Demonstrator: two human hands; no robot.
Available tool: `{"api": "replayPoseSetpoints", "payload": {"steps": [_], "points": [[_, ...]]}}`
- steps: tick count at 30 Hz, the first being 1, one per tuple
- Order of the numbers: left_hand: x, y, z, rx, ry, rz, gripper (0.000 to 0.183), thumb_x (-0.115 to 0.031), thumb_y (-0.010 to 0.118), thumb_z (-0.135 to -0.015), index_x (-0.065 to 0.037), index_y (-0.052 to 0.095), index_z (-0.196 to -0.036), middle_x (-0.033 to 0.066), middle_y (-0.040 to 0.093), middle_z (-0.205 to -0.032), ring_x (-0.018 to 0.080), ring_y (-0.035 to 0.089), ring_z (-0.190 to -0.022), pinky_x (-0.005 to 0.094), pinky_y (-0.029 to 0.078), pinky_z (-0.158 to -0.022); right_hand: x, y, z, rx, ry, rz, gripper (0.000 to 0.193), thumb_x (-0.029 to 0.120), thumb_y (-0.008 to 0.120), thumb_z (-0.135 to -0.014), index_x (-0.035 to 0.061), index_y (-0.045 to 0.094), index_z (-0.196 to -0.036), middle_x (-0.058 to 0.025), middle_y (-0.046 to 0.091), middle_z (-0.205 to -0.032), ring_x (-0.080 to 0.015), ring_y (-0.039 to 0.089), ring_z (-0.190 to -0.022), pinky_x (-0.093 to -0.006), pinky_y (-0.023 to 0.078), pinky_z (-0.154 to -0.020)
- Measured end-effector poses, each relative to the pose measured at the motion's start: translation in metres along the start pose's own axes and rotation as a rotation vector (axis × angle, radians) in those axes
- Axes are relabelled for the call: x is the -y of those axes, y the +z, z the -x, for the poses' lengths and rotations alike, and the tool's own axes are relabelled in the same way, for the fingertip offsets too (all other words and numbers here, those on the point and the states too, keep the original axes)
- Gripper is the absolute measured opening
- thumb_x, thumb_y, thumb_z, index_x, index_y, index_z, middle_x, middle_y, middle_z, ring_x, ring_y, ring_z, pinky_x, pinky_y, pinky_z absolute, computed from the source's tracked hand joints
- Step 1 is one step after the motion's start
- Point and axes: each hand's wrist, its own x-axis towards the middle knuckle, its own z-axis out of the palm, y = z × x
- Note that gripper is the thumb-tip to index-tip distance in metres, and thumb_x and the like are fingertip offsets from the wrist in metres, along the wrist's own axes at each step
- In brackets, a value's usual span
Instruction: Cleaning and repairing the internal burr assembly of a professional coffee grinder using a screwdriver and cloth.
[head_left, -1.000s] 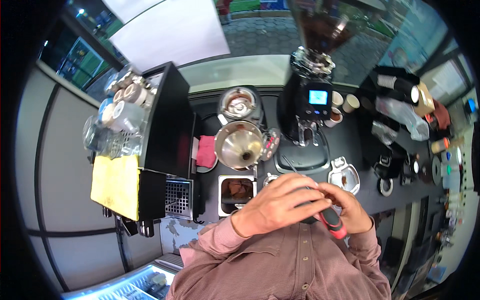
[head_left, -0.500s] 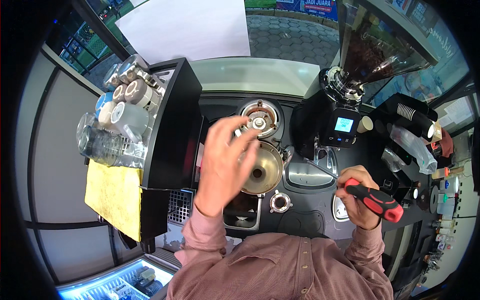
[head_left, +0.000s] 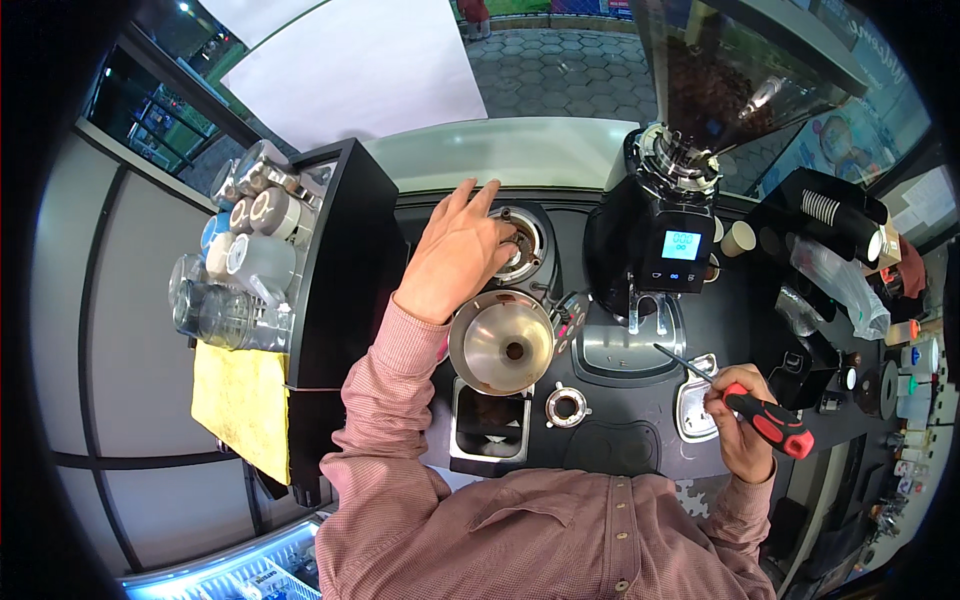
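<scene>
My left hand (head_left: 455, 250) reaches over an opened coffee grinder (head_left: 545, 250) with a bared round metal burr chamber. Its thumb and nearest finger come together at the chamber's middle, while two other fingers stretch past the rim. Whatever they pinch there is too small to make out. My right hand (head_left: 742, 430) is closed around a screwdriver with a red and black handle (head_left: 768, 420), its thin shaft pointing up and left. Just in front of the chamber sits a wide metal funnel (head_left: 480, 345). A small metal ring (head_left: 568, 407) with brown residue lies on the counter.
A second black grinder (head_left: 650, 230) with a bean hopper (head_left: 720, 80) and lit screen stands at right. Glass jars and cups (head_left: 240, 315) top a black machine (head_left: 345, 270) at left, with a yellow cloth (head_left: 240, 410) hanging. A metal tray (head_left: 695, 405) lies near my right hand.
My left hand has moved up onto the burr chamber, its fingers drawing together at the middle. My right hand has shifted slightly right and down with the screwdriver. The view has tilted a little.
</scene>
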Motion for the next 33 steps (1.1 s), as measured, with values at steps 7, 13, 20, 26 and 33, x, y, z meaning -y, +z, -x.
{"api": "replayPoseSetpoints", "payload": {"steps": [7,13,20,26,33], "points": [[-0.002,0.002,-0.004,0.084,-0.01,-0.052,0.027,-0.024,0.07,-0.093,-0.006,0.076,-0.112,0.0241,0.051,-0.149,0.0446,0.044,-0.141,0.0475,0.04,-0.116,-0.014,-0.007,0.012,-0.055,0.062,-0.061,0.024,0.01,0.08,-0.087,0.0022,0.063,-0.102,-0.0076,0.061,-0.09,-0.0189,0.058,-0.08,-0.03,0.046,-0.075],[-0.001,-0.016,-0.003,-0.025,-0.049,0.11,0.02,-0.018,0.071,-0.091,-0.002,0.071,-0.103,0.0179,0.063,-0.134,0.0371,0.058,-0.126,0.0444,0.048,-0.105,-0.009,-0.006,0.004,-0.023,-0.037,0.026,0.025,0.012,0.079,-0.088,0.0019,0.063,-0.104,-0.0079,0.061,-0.089,-0.019,0.058,-0.079,-0.0311,0.046,-0.075],[0.004,-0.015,0.018,-0.195,-0.171,0.285,0.017,-0.013,0.075,-0.09,0.0,0.066,-0.097,0.0115,0.067,-0.104,0.0315,0.065,-0.094,0.0393,0.053,-0.083,0.009,0.0,-0.017,0.025,-0.022,-0.204,0.035,0.024,0.078,-0.094,-0.0005,0.061,-0.113,-0.0058,0.062,-0.09,-0.0153,0.059,-0.082,-0.0296,0.048,-0.076],[-0.002,-0.007,0.041,-0.296,-0.192,0.437,0.014,-0.009,0.074,-0.092,0.0,0.067,-0.099,0.0096,0.066,-0.094,0.0235,0.065,-0.08,0.0342,0.052,-0.073,0.025,0.012,-0.024,-0.016,-0.071,-0.236,0.035,0.019,0.074,-0.097,-0.0008,0.059,-0.12,-0.0057,0.062,-0.102,-0.0124,0.06,-0.09,-0.0273,0.048,-0.082],[-0.023,0.006,0.087,-0.519,-0.461,0.738,0.01,-0.005,0.071,-0.097,0.001,0.07,-0.089,-0.0002,0.064,-0.075,0.0054,0.057,-0.07,0.022,0.045,-0.061,-0.002,0.005,0.011,-0.049,0.193,-0.148,0.021,0.017,0.068,-0.1,0.0022,0.062,-0.114,-0.0024,0.062,-0.098,-0.0088,0.058,-0.088,-0.0259,0.047,-0.078]]}}
